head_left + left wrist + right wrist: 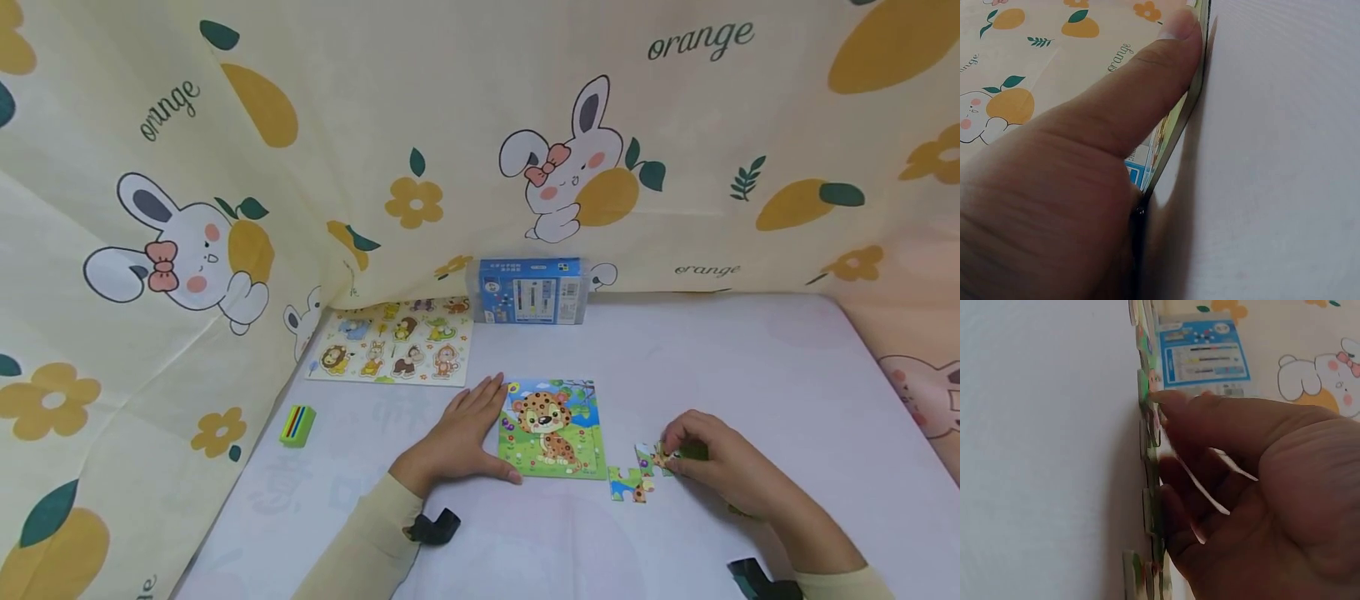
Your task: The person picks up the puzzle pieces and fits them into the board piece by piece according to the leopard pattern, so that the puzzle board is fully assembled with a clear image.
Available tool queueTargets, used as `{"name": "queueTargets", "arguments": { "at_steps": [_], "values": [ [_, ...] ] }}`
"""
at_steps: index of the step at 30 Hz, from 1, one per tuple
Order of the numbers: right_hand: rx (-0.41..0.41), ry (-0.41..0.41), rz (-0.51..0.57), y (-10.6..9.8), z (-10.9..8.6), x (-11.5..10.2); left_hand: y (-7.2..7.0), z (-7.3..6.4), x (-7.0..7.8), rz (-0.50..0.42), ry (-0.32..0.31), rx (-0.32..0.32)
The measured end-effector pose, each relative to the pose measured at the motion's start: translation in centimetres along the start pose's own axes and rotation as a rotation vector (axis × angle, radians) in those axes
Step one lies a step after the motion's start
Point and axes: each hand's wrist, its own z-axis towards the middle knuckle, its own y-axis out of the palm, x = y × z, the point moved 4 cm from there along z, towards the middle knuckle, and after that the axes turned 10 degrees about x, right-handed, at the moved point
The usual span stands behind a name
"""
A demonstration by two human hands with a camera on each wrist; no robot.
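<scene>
On pale tabletop (547, 542), square green-and-blue board (551, 432), printed spotted leopard (546, 417).

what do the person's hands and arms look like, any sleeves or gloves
The left hand and right hand wear no gloves. The left sleeve is plain pale beige, as is the visible bit of right sleeve. A black fitting juts out near each wrist.

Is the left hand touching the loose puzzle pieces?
No, the left hand rests at the edge of the leopard picture, while the loose pieces lie by the right hand.
</scene>
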Motion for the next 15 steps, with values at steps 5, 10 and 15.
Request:
{"name": "queueTargets", "arguments": {
  "at_steps": [5, 10, 15],
  "values": [
    [-0.019, -0.015, -0.071, 0.17, -0.12, -0.09, -0.02, -0.05, 0.06, -0.001, -0.007, -0.008],
    [-0.039, -0.038, -0.135, 0.33, -0.07, -0.44, -0.05, -0.08, 0.05, 0.000, -0.002, -0.003],
    [-0.046, -0.003, -0.121, 0.52, 0.07, -0.96, -0.07, -0.13, 0.01, -0.004, 0.003, 0.000]
  ]
}}
